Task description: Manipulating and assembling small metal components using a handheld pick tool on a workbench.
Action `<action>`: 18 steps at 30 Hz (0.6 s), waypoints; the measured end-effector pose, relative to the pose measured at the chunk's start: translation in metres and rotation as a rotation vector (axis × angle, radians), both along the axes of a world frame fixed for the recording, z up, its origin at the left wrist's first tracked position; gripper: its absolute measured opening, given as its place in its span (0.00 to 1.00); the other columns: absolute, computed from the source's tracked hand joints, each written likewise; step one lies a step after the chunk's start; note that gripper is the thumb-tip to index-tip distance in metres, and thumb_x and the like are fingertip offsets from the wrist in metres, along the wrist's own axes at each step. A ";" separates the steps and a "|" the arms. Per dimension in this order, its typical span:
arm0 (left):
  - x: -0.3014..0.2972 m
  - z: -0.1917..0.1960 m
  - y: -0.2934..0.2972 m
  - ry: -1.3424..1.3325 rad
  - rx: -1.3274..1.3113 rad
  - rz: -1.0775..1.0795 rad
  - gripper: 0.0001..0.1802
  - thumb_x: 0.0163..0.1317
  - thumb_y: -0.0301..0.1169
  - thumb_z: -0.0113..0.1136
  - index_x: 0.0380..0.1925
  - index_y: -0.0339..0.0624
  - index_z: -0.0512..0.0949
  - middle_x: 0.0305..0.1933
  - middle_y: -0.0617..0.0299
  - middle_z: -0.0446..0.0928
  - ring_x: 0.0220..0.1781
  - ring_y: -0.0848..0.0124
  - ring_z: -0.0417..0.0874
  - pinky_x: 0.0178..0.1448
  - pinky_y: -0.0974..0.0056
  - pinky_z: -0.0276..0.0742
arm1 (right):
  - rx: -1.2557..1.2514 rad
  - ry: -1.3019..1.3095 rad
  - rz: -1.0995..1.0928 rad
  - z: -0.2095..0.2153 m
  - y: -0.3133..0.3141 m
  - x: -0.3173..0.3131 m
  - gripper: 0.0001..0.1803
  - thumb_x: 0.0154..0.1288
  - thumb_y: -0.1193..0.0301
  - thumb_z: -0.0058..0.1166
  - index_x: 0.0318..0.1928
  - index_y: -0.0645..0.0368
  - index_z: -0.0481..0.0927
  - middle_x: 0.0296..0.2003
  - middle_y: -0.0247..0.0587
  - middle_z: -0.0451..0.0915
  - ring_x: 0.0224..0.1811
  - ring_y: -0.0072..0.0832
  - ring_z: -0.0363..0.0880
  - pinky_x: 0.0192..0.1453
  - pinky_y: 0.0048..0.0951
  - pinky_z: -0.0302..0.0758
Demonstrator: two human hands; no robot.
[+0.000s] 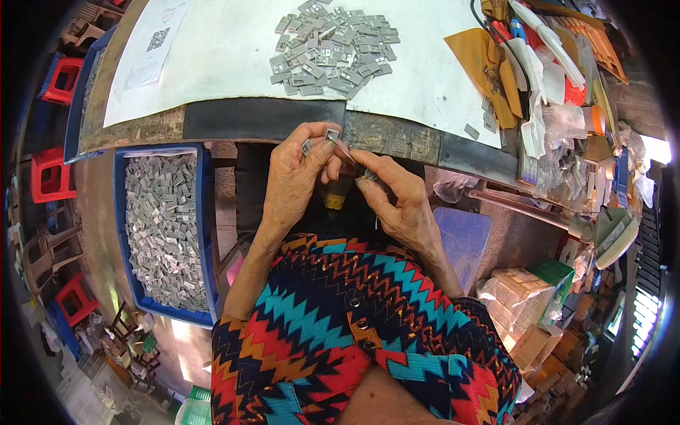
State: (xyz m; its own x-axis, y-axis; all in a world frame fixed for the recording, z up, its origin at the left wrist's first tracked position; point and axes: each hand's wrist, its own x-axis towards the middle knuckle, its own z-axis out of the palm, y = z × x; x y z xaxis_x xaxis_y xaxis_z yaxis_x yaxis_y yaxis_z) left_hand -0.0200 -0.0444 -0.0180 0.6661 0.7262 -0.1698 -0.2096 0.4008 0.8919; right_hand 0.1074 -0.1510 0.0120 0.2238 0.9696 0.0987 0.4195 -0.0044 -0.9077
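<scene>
In front of my chest, just off the table's near edge, my left hand (pixel 294 173) pinches a small grey rectangular piece (pixel 331 134) between thumb and fingertips. A second such piece (pixel 307 146) shows between the fingers of that hand. My right hand (pixel 400 191) is closed around a thin metal tool (pixel 344 149) with a narrow tip. That tip reaches to the piece in my left hand; whether it touches cannot be told. Fingers hide most of the tool's handle. A heap of similar grey pieces (pixel 333 53) lies farther off on the white sheet (pixel 227 64).
Left of my legs stands a blue crate (pixel 122 234) full of small grey pieces. A brown paper envelope (pixel 482 74), plastic bags (pixel 563 124) and a few loose pieces (pixel 472 131) crowd the table's right side. Red stools (pixel 53 175) stand far left; cartons (pixel 520 297) are stacked at right.
</scene>
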 end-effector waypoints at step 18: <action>0.002 0.006 -0.004 0.110 0.202 0.040 0.12 0.65 0.27 0.46 0.45 0.30 0.69 0.24 0.65 0.73 0.22 0.84 0.68 0.25 0.79 0.62 | 0.007 0.035 -0.006 -0.002 -0.003 0.001 0.20 0.56 0.81 0.50 0.51 0.65 0.71 0.40 0.51 0.76 0.42 0.39 0.77 0.46 0.30 0.72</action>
